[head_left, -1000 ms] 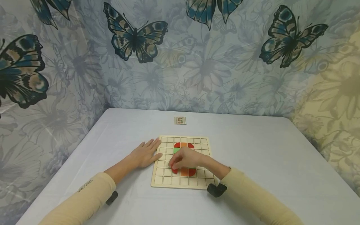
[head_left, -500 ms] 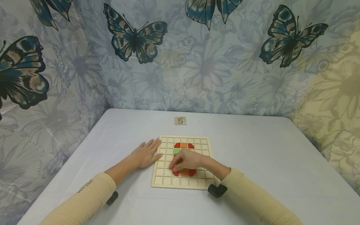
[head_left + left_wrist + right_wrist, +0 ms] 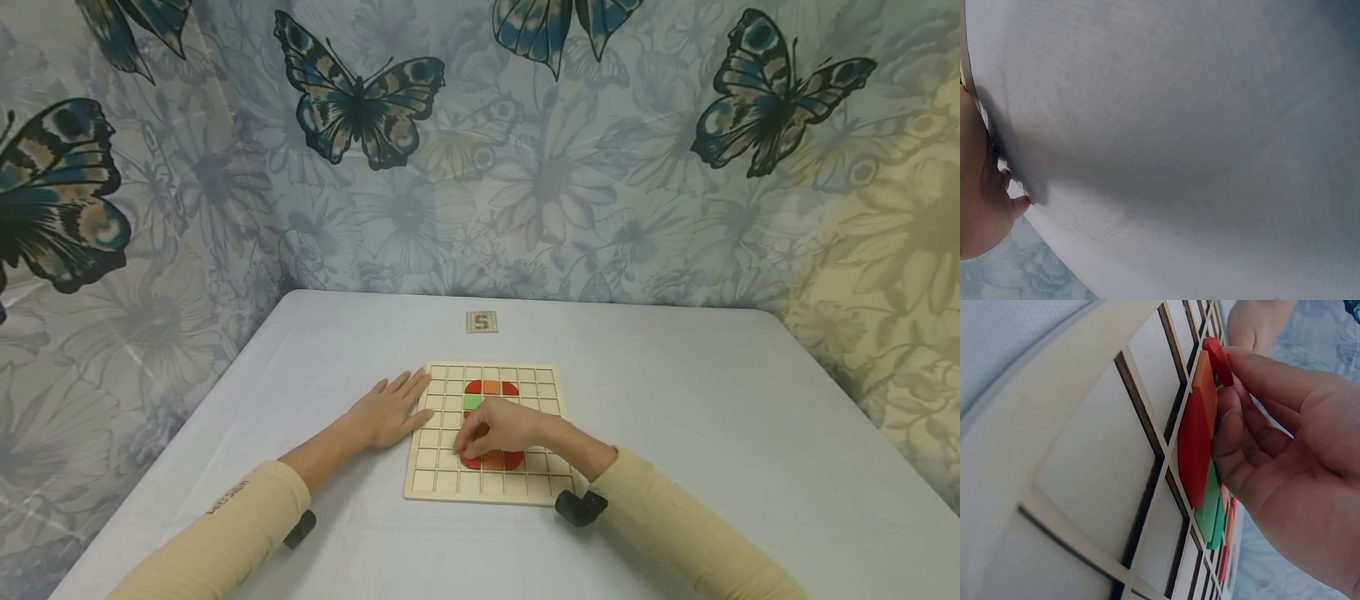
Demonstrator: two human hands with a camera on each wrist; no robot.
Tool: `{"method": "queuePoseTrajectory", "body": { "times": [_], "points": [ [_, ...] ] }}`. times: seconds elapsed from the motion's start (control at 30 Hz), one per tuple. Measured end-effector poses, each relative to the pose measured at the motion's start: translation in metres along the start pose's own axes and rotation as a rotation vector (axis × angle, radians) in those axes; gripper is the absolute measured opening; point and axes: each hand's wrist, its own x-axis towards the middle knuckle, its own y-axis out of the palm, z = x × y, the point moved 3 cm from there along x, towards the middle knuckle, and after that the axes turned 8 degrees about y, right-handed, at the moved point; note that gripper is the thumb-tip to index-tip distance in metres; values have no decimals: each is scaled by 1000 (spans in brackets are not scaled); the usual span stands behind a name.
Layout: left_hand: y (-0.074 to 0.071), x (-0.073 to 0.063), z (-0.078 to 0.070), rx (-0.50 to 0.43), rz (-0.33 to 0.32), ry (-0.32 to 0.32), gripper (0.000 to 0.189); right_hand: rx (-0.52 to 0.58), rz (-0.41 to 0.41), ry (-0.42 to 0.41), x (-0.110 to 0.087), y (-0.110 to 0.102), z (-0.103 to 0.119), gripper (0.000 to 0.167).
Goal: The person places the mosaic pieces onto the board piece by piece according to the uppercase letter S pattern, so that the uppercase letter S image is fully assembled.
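Observation:
My right hand (image 3: 501,423) is over the wooden grid board (image 3: 437,481). Its thumb and fingertips pinch a red rounded tile (image 3: 1217,361), which sits slightly tilted in a grid square at the shape's near left corner. Beside it in the right wrist view are an orange tile (image 3: 1205,381) and another red tile (image 3: 1192,450). Green tiles (image 3: 1209,509) follow farther along. My left hand (image 3: 384,413) rests flat, fingers spread, with fingertips and thumb on the board's left edge. The palm of my right hand hides the middle of the tile shape in the head view.
A small square card with an S pattern (image 3: 482,322) lies beyond the board on the white table (image 3: 660,392). Butterfly-patterned wall covering (image 3: 555,200) stands behind and to the left. A dark wrist camera (image 3: 580,507) hangs near the board's near right corner.
The red tile in my right hand has gone from tilted to nearly flat in the near left corner square. My right hand has shifted very slightly right; my left hand stays put.

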Motion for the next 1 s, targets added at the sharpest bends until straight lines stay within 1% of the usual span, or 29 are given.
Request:
{"method": "queuePoseTrajectory", "body": {
  "times": [0.07,0.13,0.2,0.27,0.33,0.47,0.57,0.7,0.87,1.0],
  "points": [
    [-1,0,0,0,2,-1,69,-3,-12,8,-1,-1,0,9],
    [-2,0,0,-5,2,-1,69,-2,-33,25,-1,-2,0,12],
    [-2,0,-1,-7,2,1,69,29,-56,52,-2,-4,-1,17],
    [-3,-1,-1,-5,1,1,68,91,-71,73,-1,-5,-3,21],
    [-2,-1,0,1,-2,2,69,174,-70,72,-1,-6,-5,25],
    [-2,-1,0,2,-11,7,69,316,-35,52,2,-8,-7,34],
    [-2,-2,0,-3,-9,7,69,371,-5,54,6,-9,-7,38],
    [-2,-2,-1,-7,-7,8,68,388,32,47,12,-8,-5,34],
    [-2,-2,-3,-22,-8,11,68,367,98,30,18,-4,0,27],
    [-4,-2,-4,-18,-6,18,68,349,131,36,21,-2,3,26]
  ]
}}
